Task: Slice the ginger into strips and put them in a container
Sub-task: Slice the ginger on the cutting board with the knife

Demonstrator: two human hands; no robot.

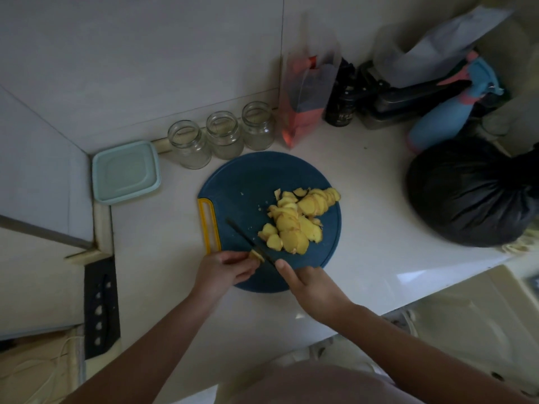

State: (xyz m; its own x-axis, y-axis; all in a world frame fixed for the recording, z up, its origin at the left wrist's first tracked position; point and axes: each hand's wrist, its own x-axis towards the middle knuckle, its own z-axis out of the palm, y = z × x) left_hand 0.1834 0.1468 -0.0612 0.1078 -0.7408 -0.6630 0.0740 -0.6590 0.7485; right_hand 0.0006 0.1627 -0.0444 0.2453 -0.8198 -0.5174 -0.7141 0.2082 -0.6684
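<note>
A round dark-blue cutting board [248,182] with a yellow handle lies on the white counter. A heap of yellow ginger slices [297,220] covers its right half. At the board's near edge my left hand [224,269] pinches a small ginger piece [256,255]. My right hand [309,284] grips the handle of a dark knife [242,233], forefinger stretched along its back; the blade runs up and left across the piece. A pale-green lidded container [126,172] sits at the far left.
Three open glass jars [224,135] stand in a row behind the board. A red-and-clear bag [306,103], a dark bottle [339,106], a blue spray bottle [449,118] and a tied black bag [472,193] crowd the right side. A black perforated rack [100,307] lies at the left.
</note>
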